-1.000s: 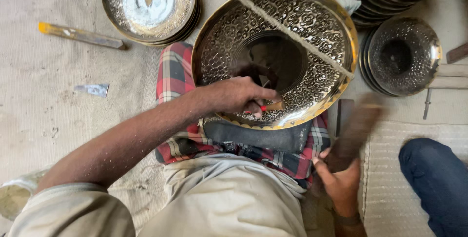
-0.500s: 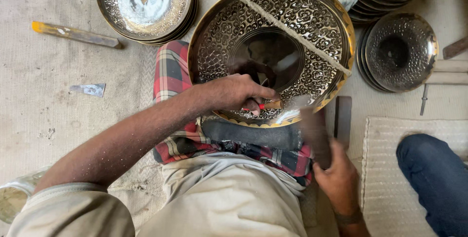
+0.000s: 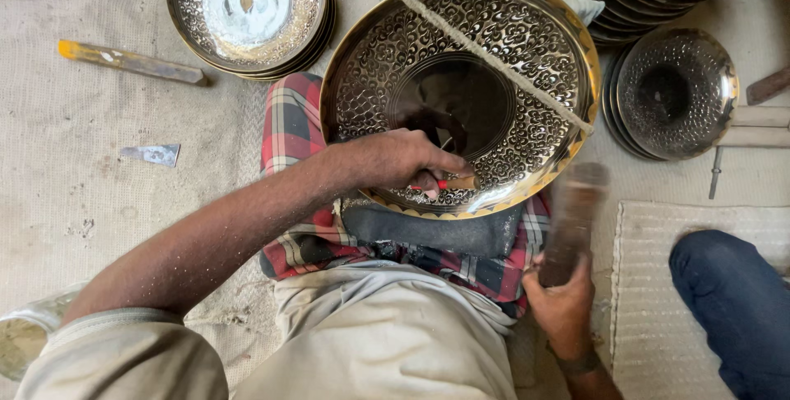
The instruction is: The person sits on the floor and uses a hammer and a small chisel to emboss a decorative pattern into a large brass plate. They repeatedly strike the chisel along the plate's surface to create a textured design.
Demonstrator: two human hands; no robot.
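- Left hand point(image 3: 395, 161), centre frame, pinches a small punch point(image 3: 451, 183) against the engraved brass plate point(image 3: 527, 46) on the lap.
- Right hand point(image 3: 564, 301), lower right, fingers wrapped around a blurred hammer point(image 3: 573, 219).

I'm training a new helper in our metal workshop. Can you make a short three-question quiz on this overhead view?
1. True or false: the left hand rests on the rim of the large patterned brass plate.
2. What does the right hand grip: A) the dark mallet, B) the yellow-tipped tool on the floor, C) the small dark dish?
3. What runs straight across the large plate's face?

Key:
1. True; it pins a small red-marked tool there.
2. A.
3. A taut cord.
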